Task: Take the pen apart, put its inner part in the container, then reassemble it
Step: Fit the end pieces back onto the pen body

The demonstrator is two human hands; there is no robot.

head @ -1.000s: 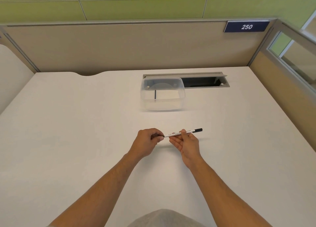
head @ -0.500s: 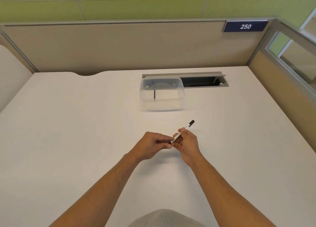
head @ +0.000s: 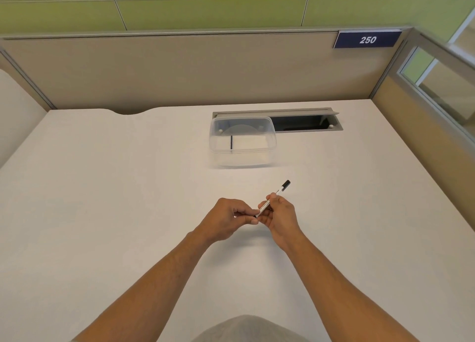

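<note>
A slim white pen (head: 273,199) with a black far end points up and to the right, away from me. My right hand (head: 279,216) grips its barrel around the middle. My left hand (head: 228,217) pinches the near end of the pen with thumb and fingers; that tip is hidden by the fingers. Farther back stands a clear plastic container (head: 243,159), and a thin dark inner part (head: 231,143) lies inside it near its left side.
The white desk (head: 102,200) is bounded by beige partition walls at the back and right. A cable slot with an open lid (head: 305,123) sits right behind the container. A blue "250" sign (head: 367,39) hangs on the back partition.
The pen has swung from lying nearly level to pointing up and away at an angle. My hands have drawn closer together around its near end.
</note>
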